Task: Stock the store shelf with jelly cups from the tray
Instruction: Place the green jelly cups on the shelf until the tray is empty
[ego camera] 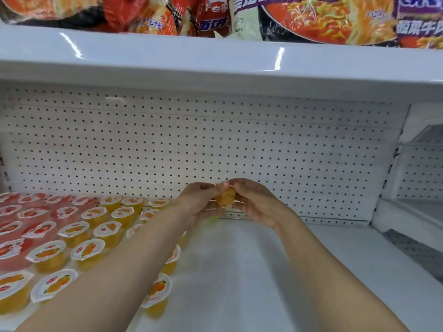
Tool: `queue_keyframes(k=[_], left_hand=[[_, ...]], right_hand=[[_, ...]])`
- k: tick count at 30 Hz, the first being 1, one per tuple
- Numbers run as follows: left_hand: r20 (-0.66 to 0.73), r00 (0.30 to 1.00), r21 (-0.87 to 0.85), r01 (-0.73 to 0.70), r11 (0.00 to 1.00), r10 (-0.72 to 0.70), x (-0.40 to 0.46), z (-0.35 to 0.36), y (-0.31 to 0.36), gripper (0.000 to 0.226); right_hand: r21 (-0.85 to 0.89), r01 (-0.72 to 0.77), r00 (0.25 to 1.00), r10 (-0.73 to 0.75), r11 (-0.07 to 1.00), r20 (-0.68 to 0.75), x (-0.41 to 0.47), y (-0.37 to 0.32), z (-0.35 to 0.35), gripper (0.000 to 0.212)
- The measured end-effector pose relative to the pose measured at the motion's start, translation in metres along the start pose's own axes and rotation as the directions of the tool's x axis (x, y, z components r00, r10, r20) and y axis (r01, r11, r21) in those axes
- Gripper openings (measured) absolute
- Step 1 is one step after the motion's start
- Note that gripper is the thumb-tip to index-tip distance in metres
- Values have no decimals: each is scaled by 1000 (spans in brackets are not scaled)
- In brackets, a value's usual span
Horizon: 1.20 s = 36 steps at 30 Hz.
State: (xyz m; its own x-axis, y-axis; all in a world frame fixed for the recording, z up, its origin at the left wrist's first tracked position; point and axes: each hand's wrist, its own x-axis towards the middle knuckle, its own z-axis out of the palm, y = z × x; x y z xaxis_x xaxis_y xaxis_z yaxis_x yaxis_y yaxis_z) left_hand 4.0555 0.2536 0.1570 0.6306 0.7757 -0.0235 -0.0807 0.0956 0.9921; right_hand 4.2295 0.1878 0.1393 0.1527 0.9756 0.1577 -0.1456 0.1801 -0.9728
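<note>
Orange jelly cups (88,250), stocked: left of my hands, beside red ones (10,249). Left hand (201,202) and right hand (256,202) together pinch one orange cup (225,198) above the white shelf (251,271). Risk: a shared, shallow grip could let it tumble.

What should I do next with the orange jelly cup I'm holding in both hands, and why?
Probably set the jelly cup, held between your left hand and right hand, down at the back of the shelf, just right of the orange cups. Those rows end there, and bare shelf lies beside them.
</note>
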Motion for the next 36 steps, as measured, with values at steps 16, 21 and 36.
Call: queue_keyframes(k=[16,21,36], left_hand=[[168,982,986,-168,3,-84,52,-27,-52,67],[162,984,987,-162,11,-69,55,-28,-57,67],[144,986,990,-142,27,-80,55,-27,-56,68]], right_hand=[[-568,-72,872,-225,820,-436,25,52,-37,33],[-608,-151,839,-224,780,-496,29,66,-37,34],[-681,-265,845,-177,682,-505,45,76,-35,35]])
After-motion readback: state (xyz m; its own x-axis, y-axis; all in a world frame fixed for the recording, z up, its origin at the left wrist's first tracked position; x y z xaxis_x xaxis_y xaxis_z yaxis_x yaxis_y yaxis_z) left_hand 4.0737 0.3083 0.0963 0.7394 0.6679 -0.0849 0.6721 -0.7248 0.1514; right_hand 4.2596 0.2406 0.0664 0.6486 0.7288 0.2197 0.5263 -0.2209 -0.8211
